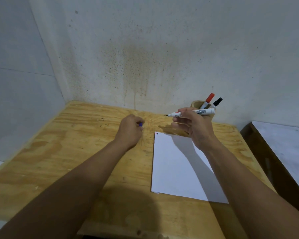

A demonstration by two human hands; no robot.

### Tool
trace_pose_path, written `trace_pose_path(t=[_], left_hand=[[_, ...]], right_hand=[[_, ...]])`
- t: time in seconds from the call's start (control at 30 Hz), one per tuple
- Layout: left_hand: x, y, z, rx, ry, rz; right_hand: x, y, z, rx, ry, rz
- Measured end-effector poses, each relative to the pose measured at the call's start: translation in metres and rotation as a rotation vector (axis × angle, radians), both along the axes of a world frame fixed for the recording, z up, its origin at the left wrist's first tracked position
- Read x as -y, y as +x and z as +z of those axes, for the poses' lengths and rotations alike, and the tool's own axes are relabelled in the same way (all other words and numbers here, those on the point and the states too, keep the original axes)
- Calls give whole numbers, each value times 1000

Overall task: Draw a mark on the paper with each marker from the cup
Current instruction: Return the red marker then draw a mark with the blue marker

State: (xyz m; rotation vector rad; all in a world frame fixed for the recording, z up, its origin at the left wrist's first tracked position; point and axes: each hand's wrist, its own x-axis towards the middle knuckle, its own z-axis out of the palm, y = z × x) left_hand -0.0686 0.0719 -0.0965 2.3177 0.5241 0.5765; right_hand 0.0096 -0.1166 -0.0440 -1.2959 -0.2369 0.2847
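My right hand (193, 125) holds an uncapped white marker (204, 112) level in the air, its dark tip pointing left, above the far edge of the white paper (176, 168). Closed around a purple cap (140, 124), my left hand (130, 129) hovers over the table left of the paper. Two small marks, red and blue (156, 133), sit at the paper's far left corner. Behind my right hand stands a wooden cup (196, 104) with a red-capped marker (208, 99) and a black-capped marker (217, 101) in it.
The plywood table (76, 152) stands in a corner, with a stained wall right behind the cup. A second, grey-topped surface (283, 144) lies to the right, across a dark gap.
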Motion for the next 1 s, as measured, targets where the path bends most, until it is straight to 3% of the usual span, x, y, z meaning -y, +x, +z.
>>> trace_pose_path(t=[0.07, 0.2, 0.33, 0.53, 1.0], left_hand=[[2, 0, 7, 43, -187, 35], [18, -4, 39, 201, -900, -60], [35, -5, 65, 244, -1162, -208], [55, 0, 77, 235, -1233, -286], [100, 17, 95, 202, -1154, -346]], right_hand=[[5, -2, 9, 40, -9, -7], [16, -8, 24, 147, -85, -5], [24, -14, 35, 190, -102, -38], [37, -14, 42, 234, -149, -90], [71, -4, 52, 385, -260, -58]])
